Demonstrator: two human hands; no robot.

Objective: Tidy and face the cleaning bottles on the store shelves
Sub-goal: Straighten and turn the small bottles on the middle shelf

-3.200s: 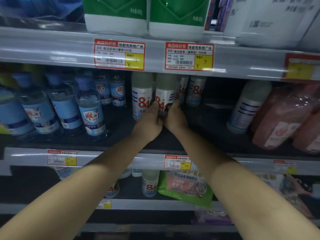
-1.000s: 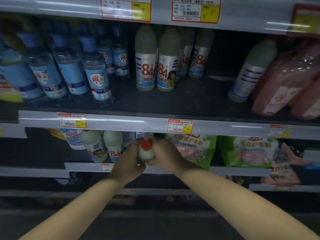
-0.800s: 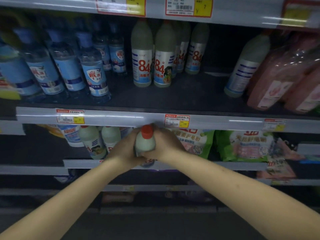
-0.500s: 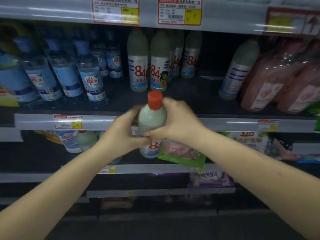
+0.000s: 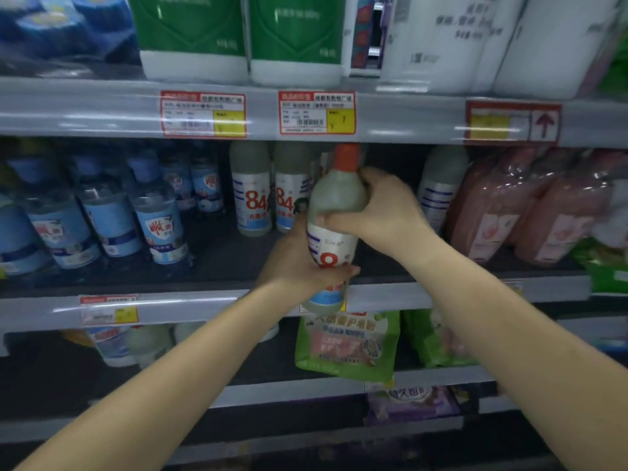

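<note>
Fingers (image 5: 334, 222) of both hands wrapped round one red-capped bottle (image 5: 334, 212), held in the air before the middle shelf (image 5: 217, 266)

Right hand (image 5: 380, 212) grips its shoulder, left hand (image 5: 299, 263) cups the label lower down; it looks full, so fairly heavy, its plastic smooth and stiff; shoulder-and-body hold suits it; likely bound beside the two 84 bottles (image 5: 251, 195); label faces front.

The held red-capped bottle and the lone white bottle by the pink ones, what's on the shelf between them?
In the head view, only the right hand gripping the red-capped bottle; the shelf before the white bottle looks bare.
</note>
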